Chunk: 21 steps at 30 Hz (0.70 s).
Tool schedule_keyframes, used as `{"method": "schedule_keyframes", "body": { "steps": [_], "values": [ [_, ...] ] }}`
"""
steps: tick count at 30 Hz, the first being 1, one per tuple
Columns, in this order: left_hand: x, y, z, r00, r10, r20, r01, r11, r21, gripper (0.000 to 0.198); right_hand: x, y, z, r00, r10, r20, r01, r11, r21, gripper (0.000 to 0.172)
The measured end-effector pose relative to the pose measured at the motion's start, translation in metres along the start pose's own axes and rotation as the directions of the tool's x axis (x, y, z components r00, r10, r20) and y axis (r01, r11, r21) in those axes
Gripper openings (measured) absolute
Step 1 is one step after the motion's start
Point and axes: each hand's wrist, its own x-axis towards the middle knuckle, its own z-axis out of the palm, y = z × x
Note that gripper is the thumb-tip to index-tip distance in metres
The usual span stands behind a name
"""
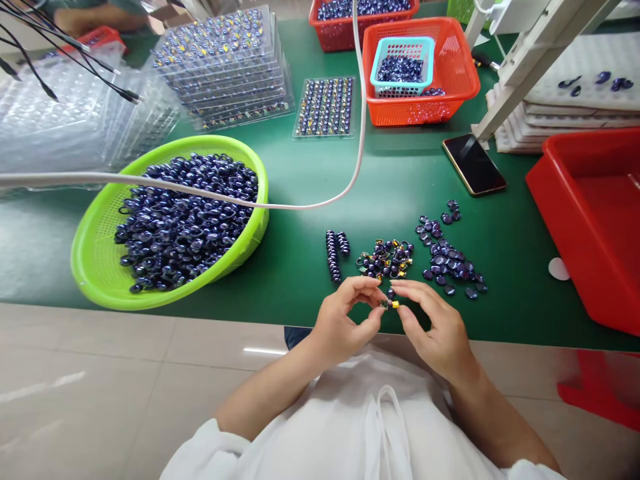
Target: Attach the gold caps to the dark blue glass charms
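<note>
Right, we have both hands together at the near edge of the green surface (300,267), and the little dark piece with a yellow tab (391,293) sits between them. Our left hand (347,317) has its thumb and forefinger pinching one side; our right hand (443,330) has its thumb at the yellow tab and a forefinger over the top, so both sets of fingers are on it. Just beyond, we've got a loose heap of similar dark and yellow pieces (386,257). Left of that stand two neat rows of dark beads (333,257), one long, one short; to the right, a scatter of flat dark caps (453,262). Farther left, a lime-green basket (83,263) brims with dark rings (190,220), a white cable (305,206) looping across above it. Beyond, we spot a filled tray (325,107), an orange basket (415,113) and a phone (474,164) lying near the red bin (575,227).
</note>
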Motion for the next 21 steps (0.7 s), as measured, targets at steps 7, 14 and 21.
{"method": "schedule_keyframes", "body": {
  "steps": [7,14,21],
  "values": [
    [-0.007,-0.008,0.003,0.911,0.408,0.068,-0.41,0.872,0.268,0.047,0.005,-0.006,-0.007,0.988,0.073,0.133,-0.099,0.974,0.202,0.013],
    [-0.01,-0.02,-0.016,0.863,0.488,0.131,-0.496,0.768,0.405,0.056,0.002,0.003,-0.008,0.973,0.077,0.217,-0.132,0.959,0.251,0.009],
    [0.013,-0.035,-0.064,0.935,0.339,0.102,-0.283,0.541,0.792,0.022,0.003,0.005,-0.01,0.982,0.093,0.163,-0.118,0.981,0.155,0.009]
  ]
}}
